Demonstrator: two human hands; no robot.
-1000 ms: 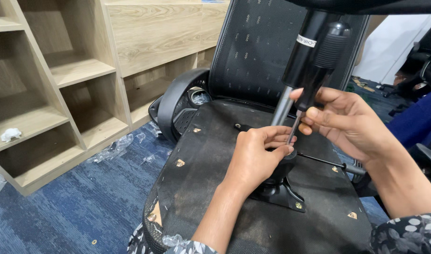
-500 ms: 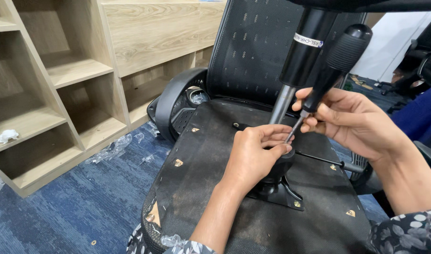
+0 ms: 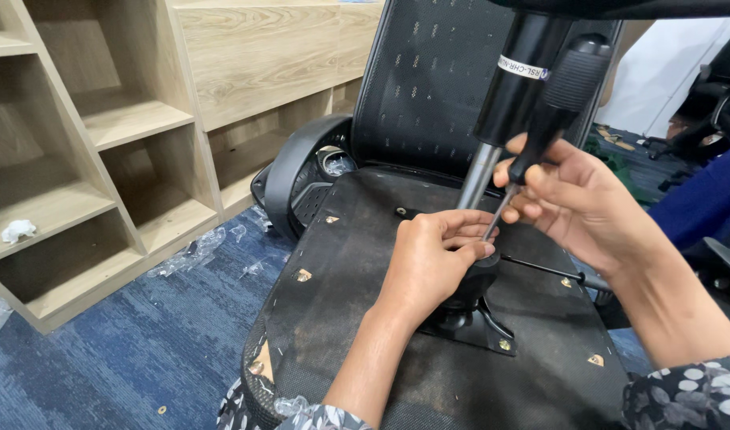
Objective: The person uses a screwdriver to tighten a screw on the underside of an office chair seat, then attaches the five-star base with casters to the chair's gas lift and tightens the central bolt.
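An office chair lies overturned, the dusty black underside of its seat facing up. A black gas-lift cylinder with a silver rod rises from the black mechanism plate bolted to the seat. My left hand is closed around the mechanism hub at the base of the rod. My right hand grips a screwdriver with a ribbed black handle. Its thin shaft slants down to the hub beside my left fingers; the tip is hidden there.
The chair's black mesh backrest stands behind the seat, with a curved armrest at its left. Light wooden shelving fills the left side. Crumpled plastic wrap lies on the blue carpet. A thin black lever sticks out to the right.
The screwdriver handle swung out to the right, then back toward the cylinder; my right hand shifted slightly with it. My left hand stayed on the hub.
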